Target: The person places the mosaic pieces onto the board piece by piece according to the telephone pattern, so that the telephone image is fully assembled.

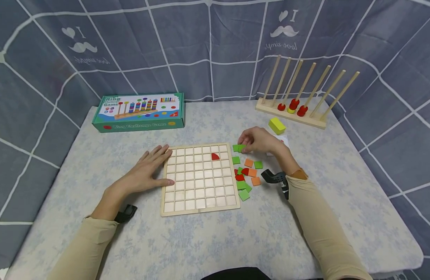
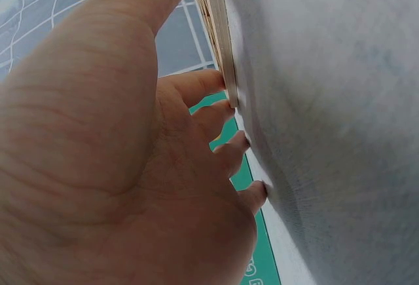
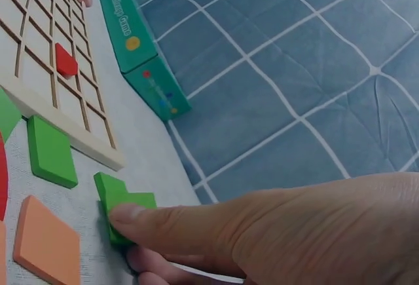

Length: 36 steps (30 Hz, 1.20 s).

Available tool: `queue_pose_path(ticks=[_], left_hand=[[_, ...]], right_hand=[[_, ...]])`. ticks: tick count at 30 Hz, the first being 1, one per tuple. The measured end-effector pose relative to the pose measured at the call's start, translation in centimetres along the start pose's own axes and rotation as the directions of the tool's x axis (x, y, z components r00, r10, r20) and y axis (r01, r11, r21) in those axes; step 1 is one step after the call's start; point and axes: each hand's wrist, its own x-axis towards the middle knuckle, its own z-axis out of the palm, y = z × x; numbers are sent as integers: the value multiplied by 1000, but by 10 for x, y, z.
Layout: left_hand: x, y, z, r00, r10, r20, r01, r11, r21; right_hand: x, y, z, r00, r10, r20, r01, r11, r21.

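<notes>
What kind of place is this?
Probably a little indoor play or filming corner, though I can't be sure. There's a cloth-covered table with a curtain patterned in big squares behind it, and a wooden grid board and a ring game box on top.

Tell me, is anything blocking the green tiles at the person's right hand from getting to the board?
Nothing visible does: only a narrow strip of tablecloth lies between the green tiles at the right hand and the board. They would probably just need lifting over its wooden rim.
</notes>
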Motion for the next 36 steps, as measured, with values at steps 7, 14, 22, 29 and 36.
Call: queue_pose_path(ticks=[7, 14, 22, 29, 36], left_hand=[[1, 1, 0, 1000, 5, 2, -5, 1000, 1], [-1, 0, 2, 1000, -6, 5, 6, 1000, -12], [-10, -2, 4, 1000, -23, 4, 23, 1000, -13], [-5, -2, 3, 1000, -1, -9, 1, 1000, -7], [-1, 0, 0, 1000, 9, -9, -9, 1000, -5]], right_hand=[[-5, -5, -3, 998, -51, -43, 54, 996, 67], [-5, -31, 13, 987, -153, -55, 160, 978, 136], [2, -51, 47, 979, -202, 42, 193, 969, 154], [0, -55, 60, 982, -190, -11, 190, 978, 83], [-5, -65, 67, 982, -181, -59, 181, 983, -10]])
